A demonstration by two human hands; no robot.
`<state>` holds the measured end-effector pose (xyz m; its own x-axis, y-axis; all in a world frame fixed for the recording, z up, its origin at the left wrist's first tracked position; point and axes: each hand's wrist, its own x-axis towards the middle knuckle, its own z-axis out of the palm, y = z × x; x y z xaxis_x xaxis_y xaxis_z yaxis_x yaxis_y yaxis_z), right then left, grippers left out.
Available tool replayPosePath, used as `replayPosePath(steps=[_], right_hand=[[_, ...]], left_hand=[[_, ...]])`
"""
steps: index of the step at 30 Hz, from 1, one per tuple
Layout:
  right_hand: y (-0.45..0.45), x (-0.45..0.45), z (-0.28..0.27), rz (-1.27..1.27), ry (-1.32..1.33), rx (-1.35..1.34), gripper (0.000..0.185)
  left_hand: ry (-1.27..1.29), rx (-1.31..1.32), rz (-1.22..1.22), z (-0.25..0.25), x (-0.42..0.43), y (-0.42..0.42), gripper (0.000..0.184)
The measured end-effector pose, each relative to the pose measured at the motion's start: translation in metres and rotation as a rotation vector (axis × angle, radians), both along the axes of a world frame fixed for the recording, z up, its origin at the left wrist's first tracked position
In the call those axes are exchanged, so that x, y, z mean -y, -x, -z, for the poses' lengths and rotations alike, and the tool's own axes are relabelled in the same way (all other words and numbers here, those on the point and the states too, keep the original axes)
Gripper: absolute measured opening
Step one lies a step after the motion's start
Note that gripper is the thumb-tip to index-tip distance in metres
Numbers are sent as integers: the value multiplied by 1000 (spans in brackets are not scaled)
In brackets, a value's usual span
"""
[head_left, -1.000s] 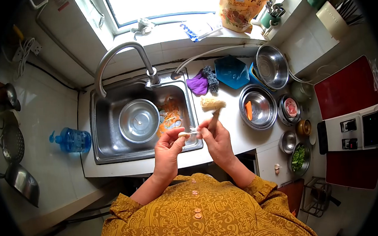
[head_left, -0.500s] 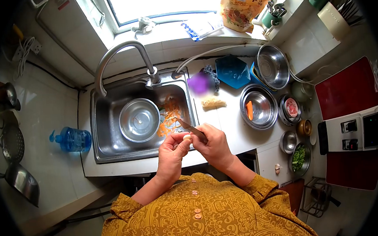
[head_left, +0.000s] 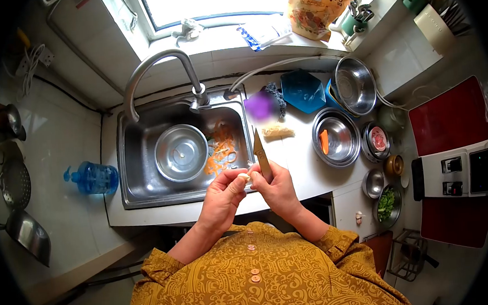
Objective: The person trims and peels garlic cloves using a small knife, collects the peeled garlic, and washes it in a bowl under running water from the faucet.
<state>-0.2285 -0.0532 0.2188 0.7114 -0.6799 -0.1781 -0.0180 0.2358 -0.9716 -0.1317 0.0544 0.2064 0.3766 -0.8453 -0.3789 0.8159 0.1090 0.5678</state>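
A pale garlic clove (head_left: 244, 177) is pinched between the fingertips of my left hand (head_left: 220, 200), close to the front edge of the sink. My right hand (head_left: 281, 190) grips a small knife (head_left: 261, 156), its blade pointing up and away from me. The right thumb and fingertips meet the clove, with bits of thin skin around it. Below and beyond the hands, orange peelings (head_left: 225, 152) lie in the steel sink (head_left: 140, 193), beside a metal basin (head_left: 167, 174) with a little something small in it.
A faucet (head_left: 196, 88) arches over the sink; a blue bottle (head_left: 96, 179) stands left. On the right are nested steel bowls (head_left: 343, 137) holding a carrot piece (head_left: 324, 142), a bowl of greens (head_left: 386, 204), a meat dish (head_left: 377, 139) and more garlic (head_left: 359, 218).
The knife has swung from pointing left over the sink to pointing up and away. Both hands stay close together on the clove.
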Motion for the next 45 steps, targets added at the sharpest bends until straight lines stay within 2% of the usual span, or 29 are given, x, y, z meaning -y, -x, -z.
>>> replayPosePath(steps=[2, 7, 12, 16, 19, 21, 22, 24, 26, 28, 32, 36, 38, 40, 41, 43, 44, 45], right_hand=[[4, 3, -4, -82, 90, -44, 12], [1, 5, -9, -137, 61, -138, 14], [-3, 1, -8, -69, -49, -41, 10], [-3, 3, -21, -119, 26, -70, 8], [-5, -1, -25, -85, 134, -76, 8], [-6, -1, -23, -53, 207, -56, 9], [-6, 0, -23, -65, 255, -48, 9], [-4, 5, -21, -78, 304, -40, 9], [-1, 11, -20, -180, 292, -64, 8], [-3, 8, -26, -161, 205, -38, 8], [-2, 7, -18, -133, 50, 44, 3], [-4, 1, -18, -171, 215, -21, 5], [-8, -1, -5, -79, 249, 11, 7], [-9, 0, -7, -71, 282, -24, 9], [-8, 1, -10, -129, 296, -48, 8], [-6, 4, -9, -188, 308, -73, 8], [-6, 5, -4, -180, 117, -52, 6], [-7, 5, -1, -174, -75, -29, 5]], left_hand=[[2, 36, -23, 3, -1, -2, 16], [6, 131, -64, 2, -1, 1, 15], [-36, 522, -142, -6, -3, 3, 16], [-12, 516, -117, -4, -5, 5, 17], [-10, 412, -89, -7, -4, 6, 16], [20, 163, 5, -8, -5, 1, 15], [20, 164, 4, -6, -7, -4, 15], [108, -166, 167, -1, -11, -14, 18], [73, -177, 151, -4, -11, -11, 18], [14, -149, 121, -9, -9, -11, 17], [56, -191, 99, -1, -12, -13, 20], [56, -128, 71, -12, -7, -12, 22], [61, -114, 47, -12, -6, -11, 22], [53, 76, 24, -6, -5, -9, 23], [53, 76, 24, -3, -6, -10, 23], [21, 314, 106, 3, -10, -14, 25], [19, 312, 105, 6, -11, -16, 25], [7, 178, 105, 8, -11, -20, 25]])
